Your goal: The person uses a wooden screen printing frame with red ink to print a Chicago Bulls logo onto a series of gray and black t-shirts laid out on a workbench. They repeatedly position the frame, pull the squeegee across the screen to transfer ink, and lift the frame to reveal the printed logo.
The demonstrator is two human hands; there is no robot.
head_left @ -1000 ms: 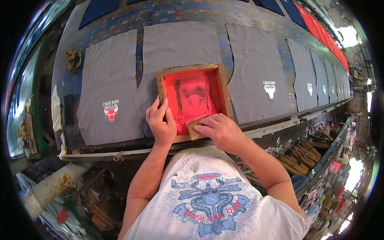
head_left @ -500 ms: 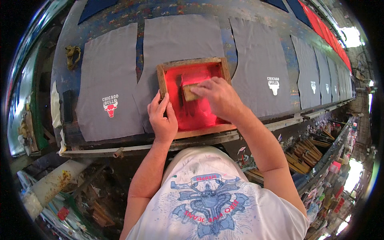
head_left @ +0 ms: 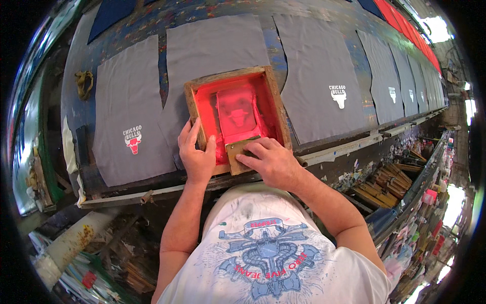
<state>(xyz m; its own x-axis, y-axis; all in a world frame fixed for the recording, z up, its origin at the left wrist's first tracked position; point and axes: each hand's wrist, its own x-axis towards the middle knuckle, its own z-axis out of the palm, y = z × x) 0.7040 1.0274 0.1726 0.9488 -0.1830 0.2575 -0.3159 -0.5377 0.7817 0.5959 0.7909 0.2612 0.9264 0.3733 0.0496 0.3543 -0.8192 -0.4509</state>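
A wooden screen frame (head_left: 268,81) coated with bright red ink (head_left: 268,116) lies over a grey fabric piece (head_left: 212,43), a faint bull-head shape showing on its mesh. My left hand (head_left: 196,154) grips the frame's left side near the front corner. My right hand (head_left: 268,162) grips a wooden squeegee (head_left: 235,159) at the frame's near end. To the left, a grey piece (head_left: 126,91) carries a white and red bull-head print with lettering; to the right, a grey piece (head_left: 319,61) carries a similar print in white only.
More grey pieces (head_left: 374,71) line the long table toward the right, with red fabric (head_left: 410,38) and navy fabric (head_left: 111,15) behind. A yellowish cloth loop (head_left: 84,83) lies at the left. Below the edge rail (head_left: 339,147) are stacked wooden pieces (head_left: 385,185) and a rusty pipe (head_left: 76,233).
The squeegee went up to the middle of the screen half a second ago and is now back at the near end with my right hand. My left hand stays on the frame.
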